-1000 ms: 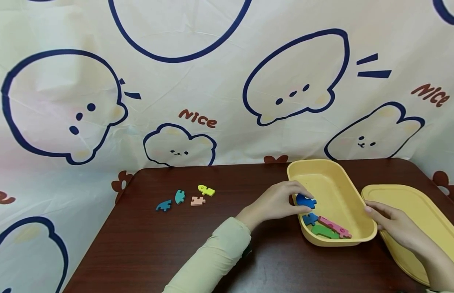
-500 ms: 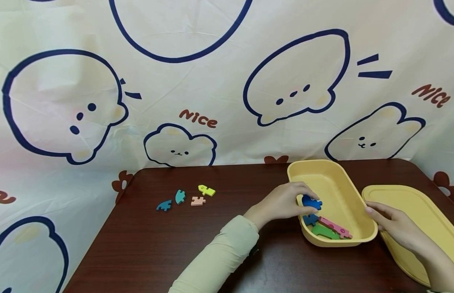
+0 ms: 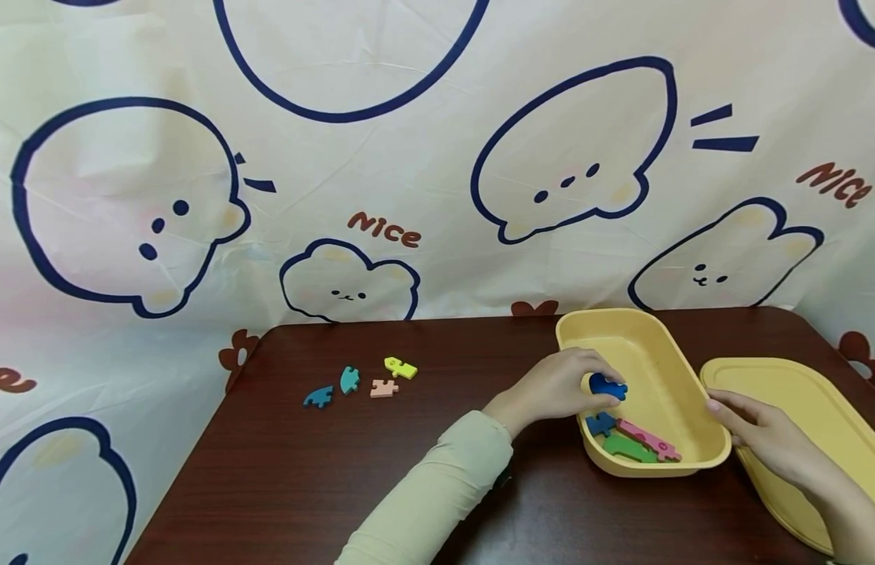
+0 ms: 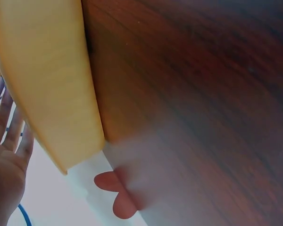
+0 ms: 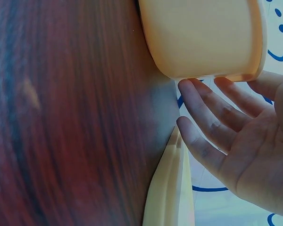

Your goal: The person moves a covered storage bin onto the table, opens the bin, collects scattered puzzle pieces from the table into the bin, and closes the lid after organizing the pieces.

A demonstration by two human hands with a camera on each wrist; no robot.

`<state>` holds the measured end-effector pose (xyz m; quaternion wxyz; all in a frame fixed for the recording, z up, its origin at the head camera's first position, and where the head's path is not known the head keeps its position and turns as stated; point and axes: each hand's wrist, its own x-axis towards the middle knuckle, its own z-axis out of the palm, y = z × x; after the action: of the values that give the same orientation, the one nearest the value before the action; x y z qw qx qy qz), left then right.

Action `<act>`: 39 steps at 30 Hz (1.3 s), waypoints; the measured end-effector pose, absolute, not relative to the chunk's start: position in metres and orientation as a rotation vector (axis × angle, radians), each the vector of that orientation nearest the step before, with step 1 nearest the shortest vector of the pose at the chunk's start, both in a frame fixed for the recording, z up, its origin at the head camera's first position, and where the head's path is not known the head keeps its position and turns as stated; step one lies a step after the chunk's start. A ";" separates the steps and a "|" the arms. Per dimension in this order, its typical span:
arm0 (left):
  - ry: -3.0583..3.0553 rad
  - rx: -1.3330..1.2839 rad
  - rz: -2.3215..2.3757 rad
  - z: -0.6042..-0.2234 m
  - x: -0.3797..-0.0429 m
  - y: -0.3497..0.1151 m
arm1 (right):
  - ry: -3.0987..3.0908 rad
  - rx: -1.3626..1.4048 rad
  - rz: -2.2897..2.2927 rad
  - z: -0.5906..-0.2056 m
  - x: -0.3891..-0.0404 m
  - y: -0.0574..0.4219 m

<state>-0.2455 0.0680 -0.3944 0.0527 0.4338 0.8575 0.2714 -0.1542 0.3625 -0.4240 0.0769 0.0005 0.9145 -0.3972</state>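
My left hand [image 3: 560, 386] reaches over the near-left rim of a yellow plastic box [image 3: 680, 377] and pinches a blue puzzle piece [image 3: 608, 387] between thumb and fingers. Inside the box, below that piece, lie a darker blue puzzle piece [image 3: 600, 424], a green puzzle piece [image 3: 629, 448] and a long pink puzzle piece [image 3: 647, 439]. On the right, my right hand [image 3: 765, 435] holds the box by its side, thumb at the rim; in the right wrist view its fingers [image 5: 210, 117] sit against the outer wall. The left wrist view shows the left hand [image 4: 9, 160] beside the box wall, the held piece hidden.
A yellow lid [image 3: 783, 384] lies on the dark wooden table [image 3: 267, 471] at the right, partly under the right arm. Toward the left are a teal-blue piece [image 3: 319, 396], a turquoise piece [image 3: 349, 380], a peach piece [image 3: 384, 388] and a yellow piece [image 3: 400, 367].
With the blue puzzle piece, my left hand has moved a little right, farther over the inside of the box. The right hand stays at the box's side.
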 end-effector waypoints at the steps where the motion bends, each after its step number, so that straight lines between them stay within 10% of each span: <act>1: 2.608 1.320 0.822 -0.395 -0.246 0.070 | 2.742 0.002 -1.189 -0.424 -0.154 0.363; 39: 2.662 1.283 0.817 -0.403 -0.251 0.075 | 2.728 0.032 -1.182 -0.424 -0.156 0.362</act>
<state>-0.2506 0.0747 -0.4034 0.0377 0.4182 0.8676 0.2664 -0.1558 0.3619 -0.4244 0.0841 0.0109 0.9143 -0.3960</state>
